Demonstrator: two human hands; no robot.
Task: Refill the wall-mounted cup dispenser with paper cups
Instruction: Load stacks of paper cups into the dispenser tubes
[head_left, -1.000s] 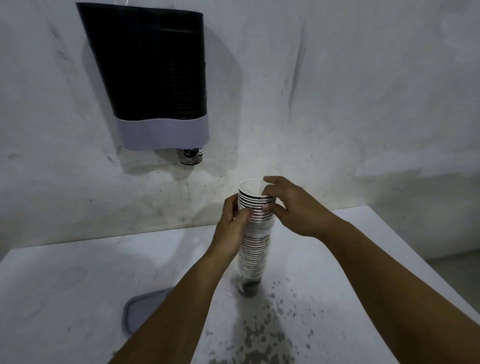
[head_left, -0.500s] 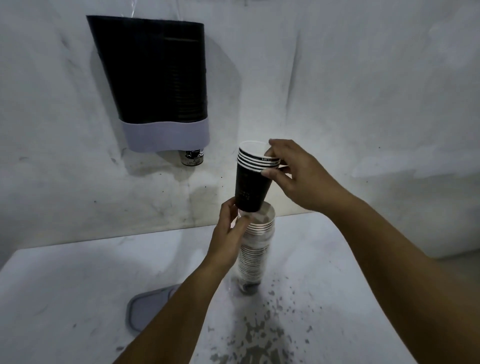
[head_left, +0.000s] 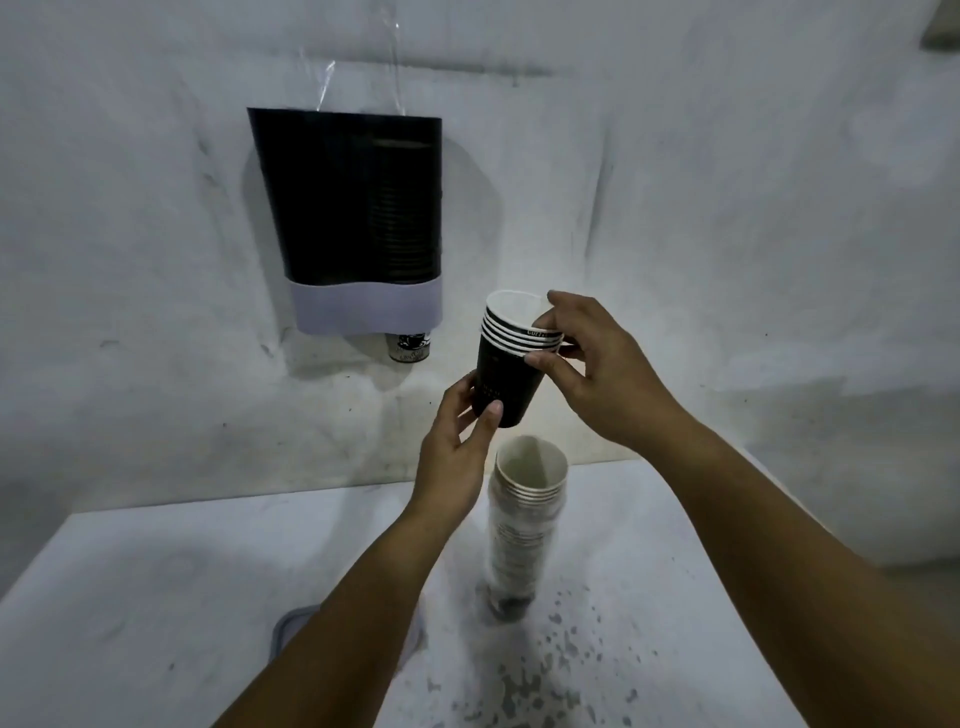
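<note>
Grey lid (head_left: 291, 631) (arm-covered) beside stack (head_left: 524, 530).

One camera only, worn on my head. It faces forward and slightly down, close to the wall (head_left: 675, 156) ahead, with the worktop (head_left: 130, 597) below it. My forearms enter from the lower edge. No second view overlaps it.

I see a white bench (head_left: 156, 597) set against the wall. A tall stack of paper cups (head_left: 522, 530) stands upright on it. Dark speckles (head_left: 545, 670) mark the surface near the stack. A grey flat lid (head_left: 291, 623) lies to the left, partly hidden.
</note>
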